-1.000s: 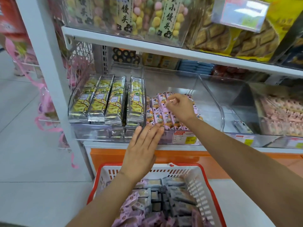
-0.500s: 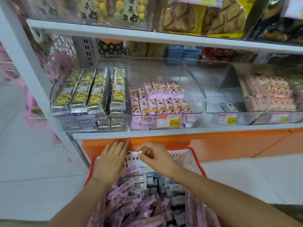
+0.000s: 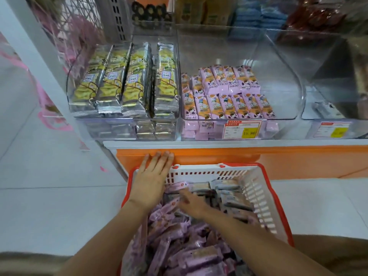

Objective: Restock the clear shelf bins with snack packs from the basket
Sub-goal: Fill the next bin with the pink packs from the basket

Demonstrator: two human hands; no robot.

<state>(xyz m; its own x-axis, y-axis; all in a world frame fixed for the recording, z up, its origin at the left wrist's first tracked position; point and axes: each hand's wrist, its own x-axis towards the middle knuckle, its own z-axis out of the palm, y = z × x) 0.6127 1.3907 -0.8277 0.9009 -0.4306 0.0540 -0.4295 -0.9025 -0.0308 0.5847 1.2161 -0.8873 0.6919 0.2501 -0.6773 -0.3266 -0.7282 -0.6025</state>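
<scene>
A red-rimmed white basket [image 3: 256, 192] sits on the floor below the shelf, filled with purple snack packs [image 3: 195, 253] and some greyish ones. My left hand [image 3: 153, 180] lies flat on the basket's far left corner, fingers straight and pointing at the orange shelf base. My right hand [image 3: 192, 204] reaches into the basket, its fingers buried among the purple packs and blurred, so a grip is not visible. Above, the middle clear bin [image 3: 278, 76] holds two rows of purple-and-orange packs [image 3: 225, 96] in its left part.
The left clear bin holds long yellow-and-silver packs [image 3: 123, 82]. Another clear bin [image 3: 328, 108] at the right has a price label on its front. An orange shelf base [image 3: 278, 156] stands right behind the basket. White floor tiles lie on both sides.
My right hand has come down from the middle bin into the basket's packs. My left hand has dropped from the bin front to the basket's rim. The view has tilted down.
</scene>
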